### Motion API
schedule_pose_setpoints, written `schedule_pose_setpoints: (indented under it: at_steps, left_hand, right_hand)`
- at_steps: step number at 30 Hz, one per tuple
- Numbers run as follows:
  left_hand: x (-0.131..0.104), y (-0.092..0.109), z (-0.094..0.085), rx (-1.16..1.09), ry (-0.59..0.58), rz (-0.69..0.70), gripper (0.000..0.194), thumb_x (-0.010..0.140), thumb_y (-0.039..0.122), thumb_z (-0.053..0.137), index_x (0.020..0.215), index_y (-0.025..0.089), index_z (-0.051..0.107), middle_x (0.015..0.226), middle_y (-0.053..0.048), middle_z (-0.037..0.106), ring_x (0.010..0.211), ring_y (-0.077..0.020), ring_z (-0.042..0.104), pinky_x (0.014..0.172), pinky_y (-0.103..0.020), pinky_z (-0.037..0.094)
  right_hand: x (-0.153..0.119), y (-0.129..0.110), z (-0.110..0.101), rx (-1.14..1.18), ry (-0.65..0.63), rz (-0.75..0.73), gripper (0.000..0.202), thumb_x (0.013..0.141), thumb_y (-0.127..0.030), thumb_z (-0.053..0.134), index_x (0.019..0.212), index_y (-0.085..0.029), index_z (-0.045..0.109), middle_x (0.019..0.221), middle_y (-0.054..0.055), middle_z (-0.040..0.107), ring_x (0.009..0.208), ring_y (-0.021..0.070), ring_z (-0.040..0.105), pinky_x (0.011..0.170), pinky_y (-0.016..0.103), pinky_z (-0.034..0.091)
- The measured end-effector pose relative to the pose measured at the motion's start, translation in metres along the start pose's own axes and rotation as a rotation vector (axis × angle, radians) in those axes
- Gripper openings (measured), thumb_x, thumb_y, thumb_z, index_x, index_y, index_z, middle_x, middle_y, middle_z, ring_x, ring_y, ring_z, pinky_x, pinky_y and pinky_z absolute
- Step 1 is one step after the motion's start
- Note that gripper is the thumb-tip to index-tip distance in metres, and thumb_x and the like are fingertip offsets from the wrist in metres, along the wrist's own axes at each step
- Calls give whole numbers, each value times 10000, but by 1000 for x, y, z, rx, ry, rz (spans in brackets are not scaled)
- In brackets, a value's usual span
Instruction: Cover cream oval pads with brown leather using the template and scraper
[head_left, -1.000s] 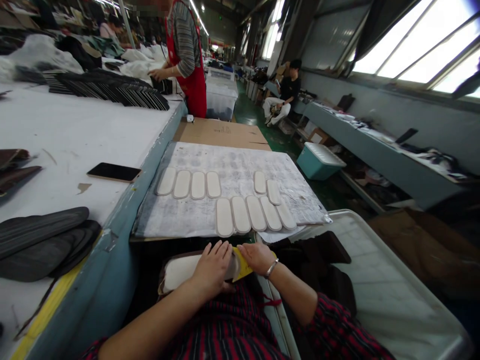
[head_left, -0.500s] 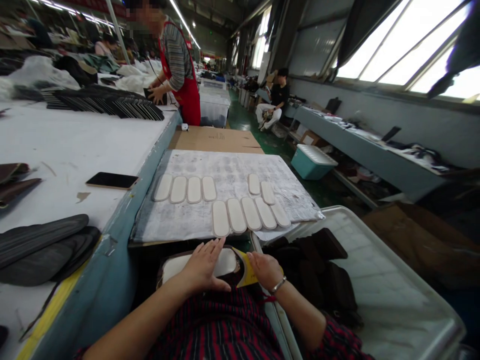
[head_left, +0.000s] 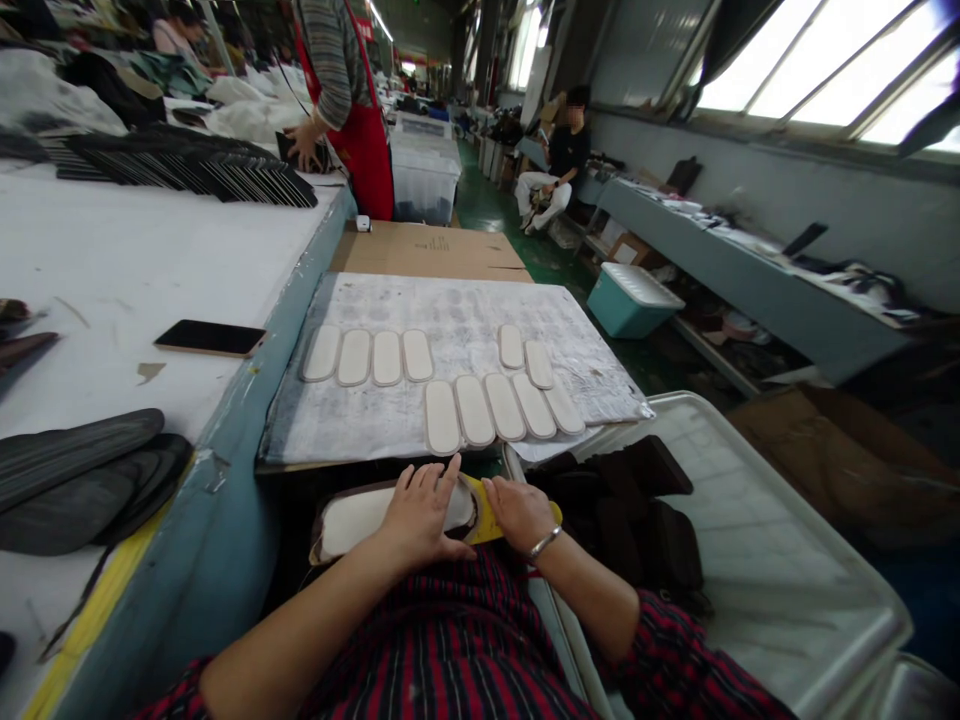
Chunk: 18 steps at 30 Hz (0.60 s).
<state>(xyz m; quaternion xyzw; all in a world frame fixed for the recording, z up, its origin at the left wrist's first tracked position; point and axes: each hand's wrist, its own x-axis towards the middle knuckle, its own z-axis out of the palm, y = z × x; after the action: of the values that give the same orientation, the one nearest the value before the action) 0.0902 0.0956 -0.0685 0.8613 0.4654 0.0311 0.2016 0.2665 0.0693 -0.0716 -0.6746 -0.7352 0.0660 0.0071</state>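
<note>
Low in front of me, my left hand point(head_left: 424, 515) spans a dark-edged piece with a white oval panel point(head_left: 352, 520). Its fingers reach the far edge and its thumb lies along the near side. My right hand point(head_left: 521, 512) is closed around a flat yellow tool point(head_left: 484, 510), whose rounded end shows beyond the palm. The tool's other end meets the right end of the piece; whether it goes inside, I cannot tell. White oval pads with thin darker rims lie on the board, including a front-row pad point(head_left: 442, 417) just beyond my left fingertips.
The pads rest on a white-covered board point(head_left: 360, 425). To the right, a pale plastic bin point(head_left: 780, 570) holds dark brown pieces point(head_left: 652, 520). On the left table are a phone point(head_left: 210, 338) and dark insole-shaped pieces point(head_left: 82, 480). A person in a red apron point(head_left: 367, 150) stands beyond.
My view has tipped down slightly, so the surroundings sit higher. My hands have drawn a little closer together, both keeping hold. More of the white panel's left part shows.
</note>
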Motion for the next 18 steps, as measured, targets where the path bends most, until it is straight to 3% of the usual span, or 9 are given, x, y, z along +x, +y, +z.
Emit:
schedule_pose_setpoints:
  at_steps: [11, 18]
  left_hand:
    - [3, -8, 2, -9, 38, 55, 1175, 448, 602, 693, 1388, 190, 122, 1260, -130, 445, 1187, -277, 361, 1032, -446, 164]
    - [0, -3, -2, -20, 43, 29, 1129, 526, 519, 692, 1393, 175, 58, 1234, -120, 481, 1166, -260, 404, 1032, -438, 203]
  right_hand:
    - [9, -3, 5, -48, -43, 2, 398, 947, -326, 202, 809, -185, 548, 721, 47, 649, 709, 152, 625, 598, 236, 403]
    - [24, -11, 9, -16, -32, -43, 394, 939, -375, 218, 829, -193, 550, 738, 50, 651, 729, 166, 623, 644, 259, 416]
